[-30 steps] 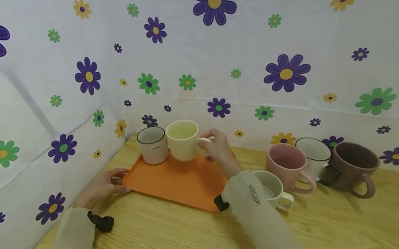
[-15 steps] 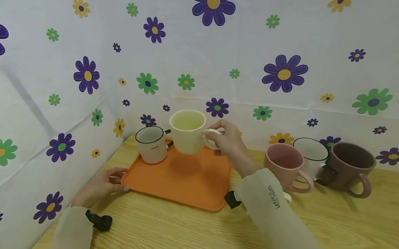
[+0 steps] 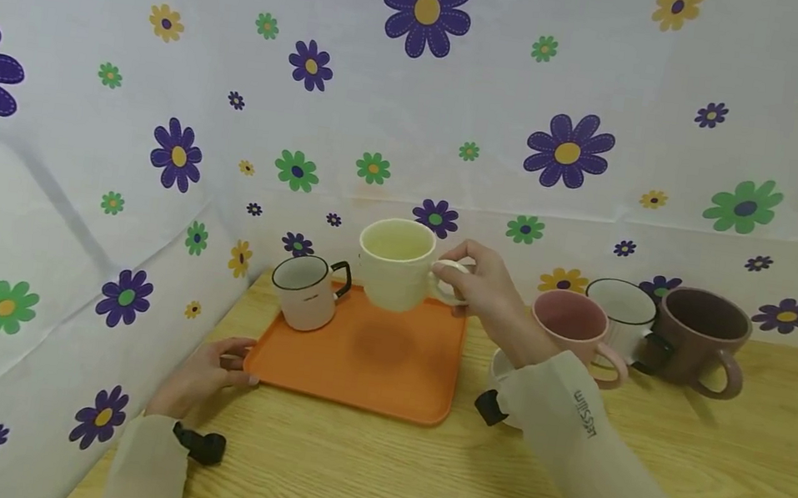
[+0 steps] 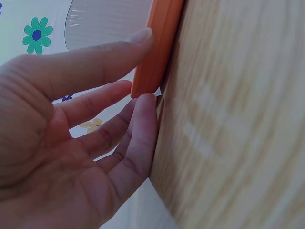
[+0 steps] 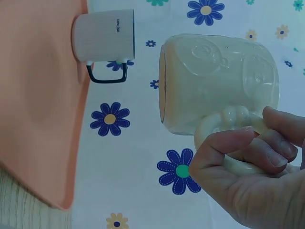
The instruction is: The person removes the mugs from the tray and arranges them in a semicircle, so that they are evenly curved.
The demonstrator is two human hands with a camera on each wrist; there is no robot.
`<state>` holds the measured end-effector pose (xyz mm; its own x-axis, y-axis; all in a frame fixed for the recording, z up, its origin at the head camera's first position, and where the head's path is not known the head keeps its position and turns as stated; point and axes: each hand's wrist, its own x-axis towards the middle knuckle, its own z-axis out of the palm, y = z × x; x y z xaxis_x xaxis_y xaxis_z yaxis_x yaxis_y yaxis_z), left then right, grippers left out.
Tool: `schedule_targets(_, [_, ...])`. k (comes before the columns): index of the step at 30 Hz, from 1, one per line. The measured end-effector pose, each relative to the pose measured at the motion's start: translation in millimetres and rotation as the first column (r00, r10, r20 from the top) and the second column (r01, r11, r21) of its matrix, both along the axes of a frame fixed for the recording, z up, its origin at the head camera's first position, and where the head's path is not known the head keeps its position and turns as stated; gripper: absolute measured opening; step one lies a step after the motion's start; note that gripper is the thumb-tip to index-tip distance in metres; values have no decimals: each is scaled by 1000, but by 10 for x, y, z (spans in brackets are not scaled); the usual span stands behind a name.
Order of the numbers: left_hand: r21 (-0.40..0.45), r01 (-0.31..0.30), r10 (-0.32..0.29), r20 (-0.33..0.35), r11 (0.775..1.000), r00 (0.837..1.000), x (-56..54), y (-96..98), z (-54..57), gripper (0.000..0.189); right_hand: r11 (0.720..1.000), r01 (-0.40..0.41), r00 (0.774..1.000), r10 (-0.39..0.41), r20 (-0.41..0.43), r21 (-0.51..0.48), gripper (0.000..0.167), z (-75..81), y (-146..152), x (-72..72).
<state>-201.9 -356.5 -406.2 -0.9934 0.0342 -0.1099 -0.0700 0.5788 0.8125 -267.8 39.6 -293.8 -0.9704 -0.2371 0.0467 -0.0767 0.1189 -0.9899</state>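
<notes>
My right hand (image 3: 489, 296) grips the looped handle of a cream mug (image 3: 392, 275) and holds it upright in the air over the orange tray (image 3: 352, 377). Raised relief shapes show on this mug's side (image 5: 217, 71) in the right wrist view. A white mug with a black rim and black handle (image 3: 306, 301) stands at the tray's back left. At the front left corner, my left hand (image 3: 200, 378) holds the tray edge, the thumb on one side and the fingers on the other. The left wrist view shows its fingertips right at the orange tray edge (image 4: 159, 43), low by the tabletop.
Right of the tray stand a pink mug (image 3: 569, 326), another white mug with a black rim (image 3: 621, 312) and a brown mug (image 3: 701, 335). A small white cup (image 3: 500, 365) is mostly hidden behind my right sleeve. Flower-printed cloth (image 3: 496, 85) hangs behind and at left.
My right hand has lifted the cream mug from the tray and carried it up and to the right. The left hand stays at the tray corner.
</notes>
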Motion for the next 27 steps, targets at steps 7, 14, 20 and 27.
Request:
schedule_targets(7, [-9,2,-2,13,1000,1000,41,-1,13,69,999,17,1000,-17,-6,32,17,3,139,48])
schedule_targets(14, [-7,7,-7,7,1000,1000,42,12,18,69,1000,25,1000,-25,0,-2,20,38,307,93])
schedule_targets(20, [-11,16,-16,3,1000,1000,25,-4,-6,69,1000,15,1000,-15,-15,-21,21,43,440,142])
schedule_targets(27, [-9,18,-18,0,1000,1000,18,-26,-18,67,1000,20,999,-20,30,-20,20,26,578,244])
